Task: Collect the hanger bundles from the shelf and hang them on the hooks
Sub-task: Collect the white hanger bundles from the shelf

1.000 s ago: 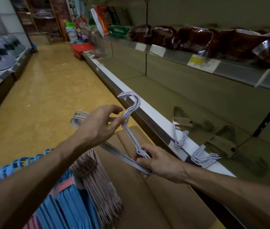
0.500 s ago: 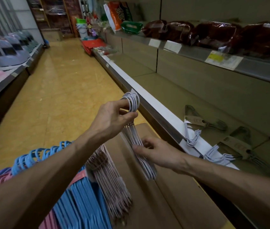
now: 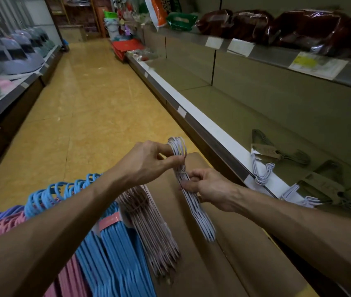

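Both hands [image 3: 149, 166] [image 3: 211, 189] grip one hanger bundle [image 3: 194, 202]; perhaps two [image 3: 262, 170] [image 3: 299, 196] shelved.

White bundle [image 3: 194, 202]: thin wire hangers stacked edge-on, hooks up, tilted down-right over brown board, pinched at neck and body by both hands. Two more white bundles [image 3: 262, 170] [image 3: 299, 196] lie on lower shelf [image 3: 245, 116], hooks over its white front edge. Pale pink bundle [image 3: 151, 221] and blue bundles [image 3: 106, 249] hang in row at left.
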Action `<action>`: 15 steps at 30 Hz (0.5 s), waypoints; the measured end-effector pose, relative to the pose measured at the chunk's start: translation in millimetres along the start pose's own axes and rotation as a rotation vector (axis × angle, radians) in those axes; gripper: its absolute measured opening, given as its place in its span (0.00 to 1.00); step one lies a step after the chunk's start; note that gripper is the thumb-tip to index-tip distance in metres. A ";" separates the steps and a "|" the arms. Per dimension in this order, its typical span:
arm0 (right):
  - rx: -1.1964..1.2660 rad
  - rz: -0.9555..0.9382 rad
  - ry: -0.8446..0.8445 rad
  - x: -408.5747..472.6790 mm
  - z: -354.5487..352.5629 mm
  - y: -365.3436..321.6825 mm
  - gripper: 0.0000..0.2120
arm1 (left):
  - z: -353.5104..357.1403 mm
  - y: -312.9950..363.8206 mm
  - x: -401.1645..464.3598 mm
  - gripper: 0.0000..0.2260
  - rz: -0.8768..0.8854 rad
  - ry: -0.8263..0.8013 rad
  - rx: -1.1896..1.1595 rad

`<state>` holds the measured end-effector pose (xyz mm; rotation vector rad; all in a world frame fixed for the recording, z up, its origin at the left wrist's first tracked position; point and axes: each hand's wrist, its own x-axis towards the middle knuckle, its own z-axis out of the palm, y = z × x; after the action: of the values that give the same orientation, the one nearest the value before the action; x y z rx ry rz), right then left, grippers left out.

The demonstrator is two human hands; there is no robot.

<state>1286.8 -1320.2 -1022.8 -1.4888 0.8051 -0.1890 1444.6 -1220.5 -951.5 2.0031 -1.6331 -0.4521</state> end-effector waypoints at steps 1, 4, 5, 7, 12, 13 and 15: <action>-0.023 0.009 0.015 4.6 3.5 4.4 0.10 | 0.1 -7.5 -2.5 0.12 -0.013 -0.005 0.014; -0.075 0.038 0.067 21.7 13.3 18.9 0.09 | -5.9 -32.9 -8.5 0.18 -0.077 0.079 0.043; -0.106 0.046 0.083 27.9 16.6 23.7 0.09 | -9.4 -41.5 -10.2 0.17 -0.095 0.116 0.044; -0.173 0.068 0.108 39.7 24.6 31.5 0.12 | -15.4 -56.9 -14.0 0.15 -0.117 0.166 0.030; -0.247 0.114 0.087 64.1 49.4 40.1 0.15 | -15.9 -84.1 -25.8 0.11 -0.158 0.139 0.121; -0.253 0.124 0.075 67.6 54.9 41.2 0.15 | -14.8 -87.4 -27.6 0.11 -0.159 0.123 0.144; -0.264 0.134 0.056 72.9 66.1 45.8 0.12 | -13.6 -89.7 -29.1 0.11 -0.152 0.107 0.173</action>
<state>1362.1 -1303.4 -1099.2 -1.6753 1.0018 -0.0240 1517.7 -1176.8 -994.1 2.2483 -1.5061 -0.2596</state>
